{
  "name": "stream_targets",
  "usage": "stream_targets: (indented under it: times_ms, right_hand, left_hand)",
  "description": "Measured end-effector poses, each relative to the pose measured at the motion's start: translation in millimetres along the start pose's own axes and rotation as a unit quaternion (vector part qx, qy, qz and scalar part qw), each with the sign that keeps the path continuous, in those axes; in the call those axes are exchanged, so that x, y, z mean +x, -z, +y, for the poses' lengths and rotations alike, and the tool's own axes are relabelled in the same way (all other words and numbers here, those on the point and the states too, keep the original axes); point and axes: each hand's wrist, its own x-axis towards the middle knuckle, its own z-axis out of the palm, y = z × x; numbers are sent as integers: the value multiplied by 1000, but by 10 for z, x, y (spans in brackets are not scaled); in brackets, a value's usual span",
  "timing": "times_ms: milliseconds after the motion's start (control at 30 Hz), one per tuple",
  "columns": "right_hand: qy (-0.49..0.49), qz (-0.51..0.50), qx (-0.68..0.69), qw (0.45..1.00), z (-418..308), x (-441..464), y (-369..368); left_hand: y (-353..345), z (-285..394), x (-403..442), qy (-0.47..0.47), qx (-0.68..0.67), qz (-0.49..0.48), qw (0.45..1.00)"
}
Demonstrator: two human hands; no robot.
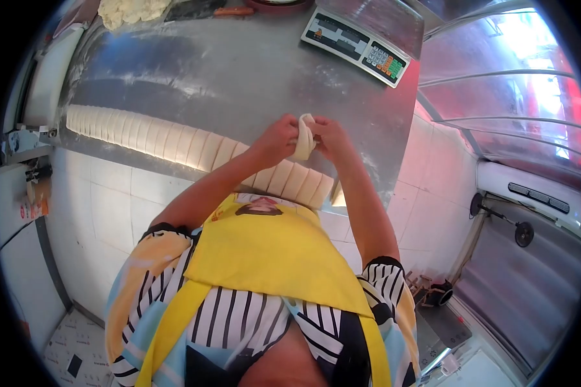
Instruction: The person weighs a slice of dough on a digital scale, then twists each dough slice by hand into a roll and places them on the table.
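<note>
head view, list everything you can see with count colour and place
held dough piece: 1, cream, between both hands
cut dough row: too many to count surely, cream, along table's near edge
dough mass: 1, cream, table's far left
table: 1, grey metal, centre
scale: 1, white and black, table's far right
handle-like object: 1, reddish, top edge
tiles: many, white, around table
vented unit: 1, white, right
discs: 2, black, right
apron: 1, yellow, on the person
left hand: 1, bare, left of held dough piece
right hand: 1, bare, right of it
</note>
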Motion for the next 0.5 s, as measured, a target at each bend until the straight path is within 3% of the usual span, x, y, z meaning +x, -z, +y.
stream_targets:
  times_ms: [67,167,267,367,467,500]
  right_hand:
    - [-55,-16,108,992,61,48,-25]
    - [-84,-14,110,990,-48,-25,-131]
    - [-77,-55,93,991,-12,1,-110]
    - [-75,-27,39,996,62,36,-146]
    - [-37,20,-167,985,257,108,-37]
    - [-20,28,-80,996,273,81,-47]
  left_hand:
    - [6,-89,-20,47,-35,21,998]
    - [79,-84,49,130,-126,51,982]
    - [148,-67,97,176,-148,37,973]
    - [171,-124,123,187,-148,-7,971]
    - [123,-229,143,211,-174,-33,961]
    - [115,-261,155,214,-171,-47,961]
